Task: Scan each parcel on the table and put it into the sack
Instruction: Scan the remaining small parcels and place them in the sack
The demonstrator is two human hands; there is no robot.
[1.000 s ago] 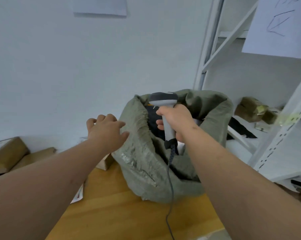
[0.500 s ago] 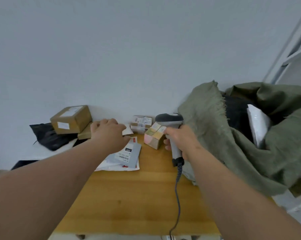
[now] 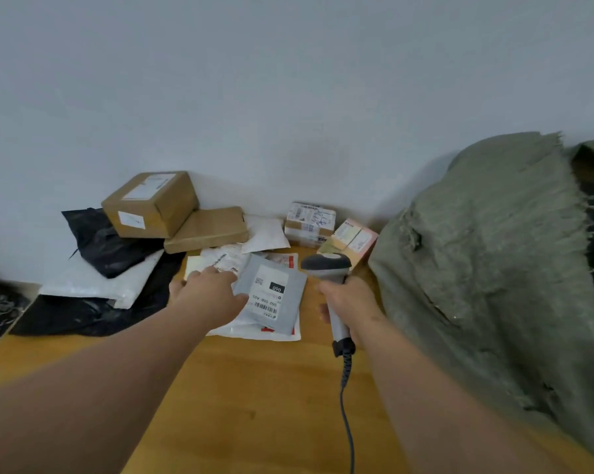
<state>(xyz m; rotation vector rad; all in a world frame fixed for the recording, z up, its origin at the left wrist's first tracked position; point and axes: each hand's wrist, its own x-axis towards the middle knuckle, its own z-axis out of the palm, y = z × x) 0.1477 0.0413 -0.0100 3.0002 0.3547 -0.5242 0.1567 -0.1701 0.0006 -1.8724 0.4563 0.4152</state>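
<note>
A grey mailer (image 3: 271, 295) with a barcode label lies on a white and red envelope (image 3: 281, 331) at the middle of the wooden table (image 3: 254, 405). My left hand (image 3: 208, 297) rests at the mailer's left edge, thumb touching it, fingers down on the papers behind. My right hand (image 3: 352, 307) grips the handle of a grey barcode scanner (image 3: 326, 265), whose head is just right of the mailer. The green woven sack (image 3: 487, 268) stands at the right, its mouth at the far right edge of the view.
Along the wall lie two brown boxes (image 3: 152, 203), a flat brown parcel (image 3: 206, 229), a taped small box (image 3: 309, 224), a pink-labelled box (image 3: 352, 239), white (image 3: 97, 285) and black bags (image 3: 104, 241). The scanner's cable (image 3: 346, 405) runs toward me over the table.
My view swung left from the sack to the parcels. My left hand moved onto the grey mailer's edge, and my right hand brought the scanner down beside it.
</note>
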